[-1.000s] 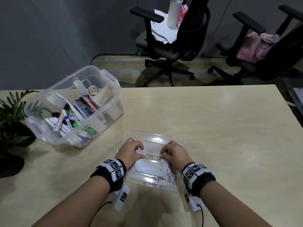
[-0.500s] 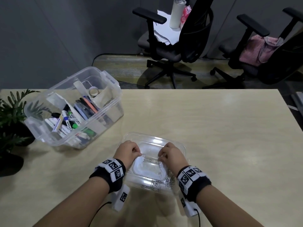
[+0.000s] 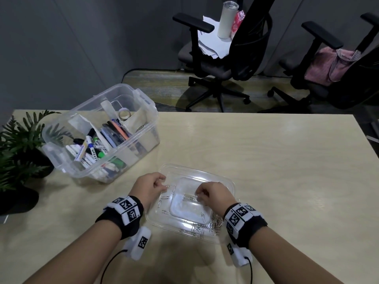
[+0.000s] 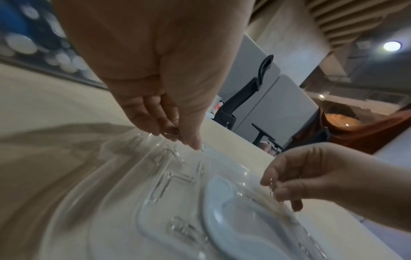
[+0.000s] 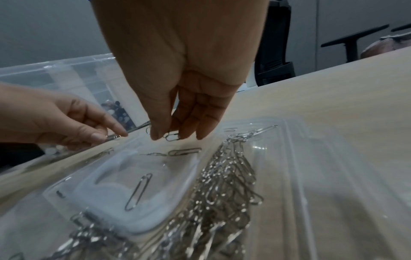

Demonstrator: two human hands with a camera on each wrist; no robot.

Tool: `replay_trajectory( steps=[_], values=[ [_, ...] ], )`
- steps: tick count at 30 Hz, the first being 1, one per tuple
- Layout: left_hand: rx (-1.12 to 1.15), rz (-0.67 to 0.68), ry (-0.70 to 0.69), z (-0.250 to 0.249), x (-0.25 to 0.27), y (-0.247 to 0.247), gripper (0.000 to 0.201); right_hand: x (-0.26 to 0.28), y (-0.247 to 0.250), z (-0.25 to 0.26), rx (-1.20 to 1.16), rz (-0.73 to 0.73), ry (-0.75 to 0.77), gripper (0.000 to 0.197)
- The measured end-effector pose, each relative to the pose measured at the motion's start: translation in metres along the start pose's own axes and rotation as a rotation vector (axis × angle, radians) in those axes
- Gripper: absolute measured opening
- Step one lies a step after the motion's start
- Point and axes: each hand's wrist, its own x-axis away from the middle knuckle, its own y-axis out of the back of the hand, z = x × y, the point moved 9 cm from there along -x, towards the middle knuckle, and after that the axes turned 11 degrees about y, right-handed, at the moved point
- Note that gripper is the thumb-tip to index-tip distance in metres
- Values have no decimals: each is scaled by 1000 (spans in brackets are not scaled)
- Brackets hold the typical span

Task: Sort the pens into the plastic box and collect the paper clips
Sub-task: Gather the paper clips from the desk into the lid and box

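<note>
1. Head view: my left hand (image 3: 148, 186) and right hand (image 3: 213, 196) work over a clear lid (image 3: 225, 182) on the counter (image 3: 266, 160); the plastic box (image 3: 143, 103) of pens (image 3: 92, 148) stands far left.
2. Left wrist view: my left fingers (image 4: 153, 121) pinch a paper clip (image 4: 171, 133) above the lid.
3. Right wrist view: my right fingers (image 5: 189, 123) pinch another clip (image 5: 171, 137); a pile of paper clips (image 5: 222, 184) lies on the lid's near side.

We wear a black band on each bare forearm, the left wristband (image 3: 123, 215) and the right wristband (image 3: 245, 221) both wrapped with white squares printed in black coded markers. Beneath each hangs a white camera pod (image 3: 139, 243) bearing another marker and trailing a thin black cable (image 3: 106, 267).
</note>
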Motion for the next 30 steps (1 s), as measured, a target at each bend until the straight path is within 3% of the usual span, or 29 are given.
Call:
replay_trajectory(
  steps=[7,18,30],
  values=[
    [-152,150,-70,-5,1,-28,34,1,-19,12,157,81,32,22],
    [-255,193,-72,-12,-14,-35,18,-8,-30,5,147,98,-44,17],
    [-296,222,-2,-7,-23,-37,25,-2,-14,15,108,57,91,17]
  ],
)
